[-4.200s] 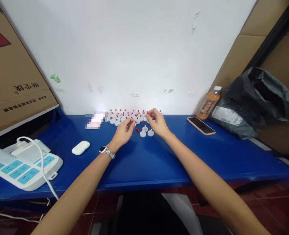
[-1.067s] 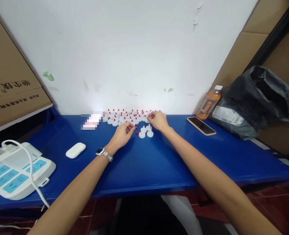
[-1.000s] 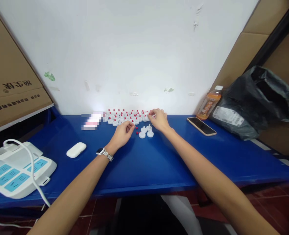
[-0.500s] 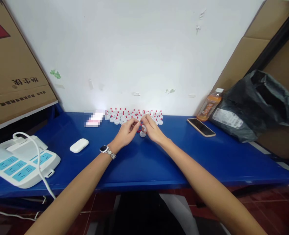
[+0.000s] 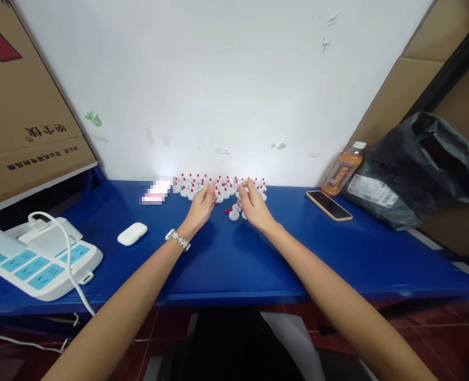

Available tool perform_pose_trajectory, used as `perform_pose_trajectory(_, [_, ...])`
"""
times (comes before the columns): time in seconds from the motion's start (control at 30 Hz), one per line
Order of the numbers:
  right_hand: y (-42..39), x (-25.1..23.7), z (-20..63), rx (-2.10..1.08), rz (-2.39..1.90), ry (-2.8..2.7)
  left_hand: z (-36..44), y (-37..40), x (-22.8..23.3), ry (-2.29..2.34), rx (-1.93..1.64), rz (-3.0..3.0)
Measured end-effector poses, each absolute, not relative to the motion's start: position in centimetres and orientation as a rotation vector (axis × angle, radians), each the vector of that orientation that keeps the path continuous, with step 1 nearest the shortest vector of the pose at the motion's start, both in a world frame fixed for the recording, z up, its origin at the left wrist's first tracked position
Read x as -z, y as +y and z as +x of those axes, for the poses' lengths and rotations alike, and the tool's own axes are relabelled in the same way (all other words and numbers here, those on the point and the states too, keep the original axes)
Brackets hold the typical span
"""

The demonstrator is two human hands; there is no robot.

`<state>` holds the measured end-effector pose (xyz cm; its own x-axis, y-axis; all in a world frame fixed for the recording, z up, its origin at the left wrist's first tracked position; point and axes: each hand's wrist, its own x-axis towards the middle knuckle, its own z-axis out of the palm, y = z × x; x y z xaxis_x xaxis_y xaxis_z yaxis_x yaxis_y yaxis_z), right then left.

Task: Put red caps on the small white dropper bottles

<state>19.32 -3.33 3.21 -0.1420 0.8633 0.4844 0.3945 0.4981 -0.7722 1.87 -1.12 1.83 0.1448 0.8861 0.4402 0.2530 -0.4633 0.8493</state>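
- A white power strip (image 5: pixel 39 259) with blue sockets lies at the left end of the blue table (image 5: pixel 234 264).
- A white earbud case (image 5: pixel 132 233) rests nearer the middle.
- The left hand (image 5: pixel 200 207), with a wristwatch (image 5: pixel 178 239), has its fingers curled together; what they pinch is too small to tell.
- Loose red pins (image 5: pixel 227 211) and white caps (image 5: pixel 234 214) lie between the hands, in front of the rows of red-tipped caps (image 5: pixel 218 185) by the wall.
- The right hand (image 5: pixel 252 203) has its fingertips closed together over the white caps.
- A phone (image 5: pixel 328 205), an orange bottle (image 5: pixel 343 168) and a black bag (image 5: pixel 413 169) are at the right.
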Motion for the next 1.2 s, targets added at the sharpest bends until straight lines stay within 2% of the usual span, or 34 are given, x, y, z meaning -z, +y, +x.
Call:
perform_pose_trajectory(0.13, [-2.3, -3.0, 19.9, -0.537, -1.100, -1.752, 1.2, 0.2, -1.2, 1.163, -1.160, 2.299])
perform_pose_trajectory(0.27, [-1.9, -2.9, 20.2, -0.541, -1.085, -1.815, 1.8, 1.1, -0.4, 1.229, -1.028, 2.450])
perform_pose_trajectory(0.53, [-1.3, -2.8, 21.1, -0.328, -1.145, -1.739, 1.6, 0.4, -1.3, 1.210, -0.995, 2.393])
perform_pose_trajectory(0.73, [-0.2, -2.5, 21.9, -0.479, -1.223, -1.687, 0.5, -0.8, -1.7, 1.245, -1.081, 2.255])
perform_pose_trajectory(1.2, [2.8, -2.5, 22.6, -0.288, -1.564, -1.994, 0.3, -0.9, -1.0, 1.284, -1.060, 2.218])
